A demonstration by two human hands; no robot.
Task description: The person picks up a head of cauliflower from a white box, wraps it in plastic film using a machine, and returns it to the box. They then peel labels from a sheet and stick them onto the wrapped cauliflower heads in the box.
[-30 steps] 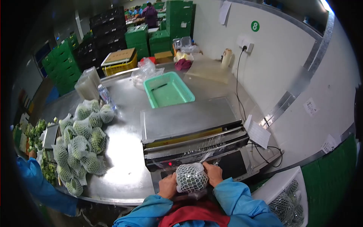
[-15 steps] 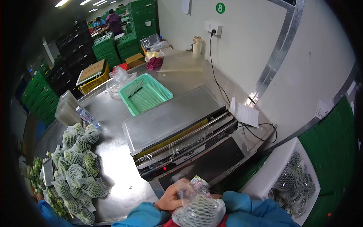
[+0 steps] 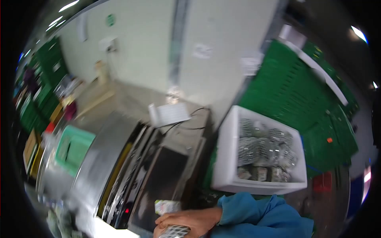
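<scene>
Blurry view. Right hand [image 3: 186,220] lies over netted veggie pack [image 3: 174,231], holding it low by body. Left hand out of view. Step: carrying wrapped pack. White box [image 3: 226,158] of packs up-right of hand; next move likely needs reach over there

At the bottom edge, a hand [image 3: 186,220] with a blue sleeve [image 3: 262,216] lies over a net-wrapped bundle [image 3: 174,231], fingers curled on it; which hand it is cannot be told, and the whole view is blurred. Just above the hand a small label [image 3: 166,206] shows beside the dark plate [image 3: 162,178] of the wrapping machine [image 3: 107,166]. To the right stands a white box [image 3: 226,158] filled with wrapped bundles [image 3: 262,150], green crates [image 3: 305,99] behind it, and a green basket [image 3: 73,148] sits at left.
</scene>
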